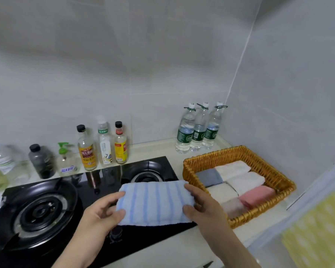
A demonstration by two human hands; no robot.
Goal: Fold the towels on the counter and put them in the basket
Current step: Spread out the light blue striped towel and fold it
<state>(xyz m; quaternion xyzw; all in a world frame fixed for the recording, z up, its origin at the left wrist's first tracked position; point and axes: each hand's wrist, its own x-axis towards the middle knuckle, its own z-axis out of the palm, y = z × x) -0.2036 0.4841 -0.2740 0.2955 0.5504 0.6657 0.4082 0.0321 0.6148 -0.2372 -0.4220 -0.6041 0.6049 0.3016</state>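
Both hands hold 1 folded towel (pixel 155 202), light blue with darker blue stripes, level over the near right part of the black stove (pixel 41 213). The left hand (pixel 103 211) pinches the towel's left end, fingers on the far edge and thumb on the near edge. The right hand (pixel 199 206) pinches the right end the same way. The towel is just left of the basket (pixel 259 161) and not in it.

The wicker basket sits on the counter (pixel 159 149) to the right, near the corner wall. Folded towels lie in it: a grey one (pixel 209 176), 2 white ones (pixel 232 168), a pink one (pixel 257 196), a cream one (pixel 222 193), and 1 near piece too blurred to tell.

3 water bottles (pixel 199 130) stand at the far side behind the basket. A row of sauce bottles (pixel 104 146) lines the far left wall.
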